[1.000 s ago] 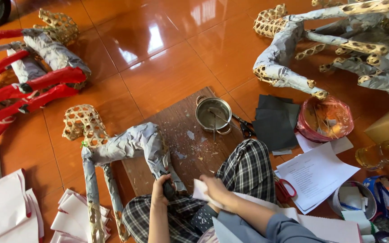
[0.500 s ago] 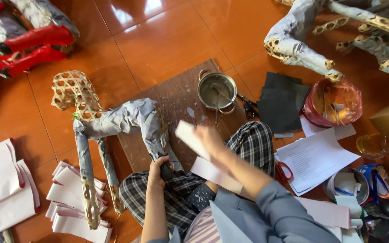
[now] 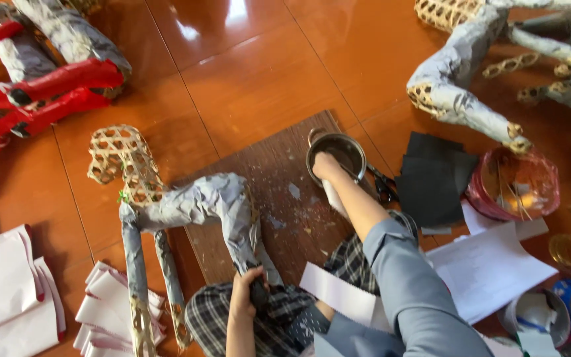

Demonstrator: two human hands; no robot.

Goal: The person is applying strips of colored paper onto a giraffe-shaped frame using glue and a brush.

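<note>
A woven bamboo animal frame (image 3: 166, 211), partly covered in grey newspaper, lies on a brown board (image 3: 279, 192) in front of me. My left hand (image 3: 246, 291) grips one of its paper-wrapped legs near my checked trousers. My right hand (image 3: 326, 166) reaches forward to the rim of a small metal pot (image 3: 345, 149) on the board and holds a white paper strip (image 3: 334, 197) that hangs down below the fist. Another white paper strip (image 3: 342, 296) lies across my lap.
Red and grey wrapped frames (image 3: 41, 86) lie at the far left. More grey-wrapped bamboo figures (image 3: 490, 79) fill the top right. Black paper sheets (image 3: 434, 178), a red plastic basket (image 3: 513, 185), scissors (image 3: 383, 185), white sheets (image 3: 490, 264) and stacked folded papers (image 3: 107, 307) surround me.
My right hand has carried the white paper strip from my lap forward to the metal pot. My left hand has stayed on the frame's leg. The view has shifted slightly.
</note>
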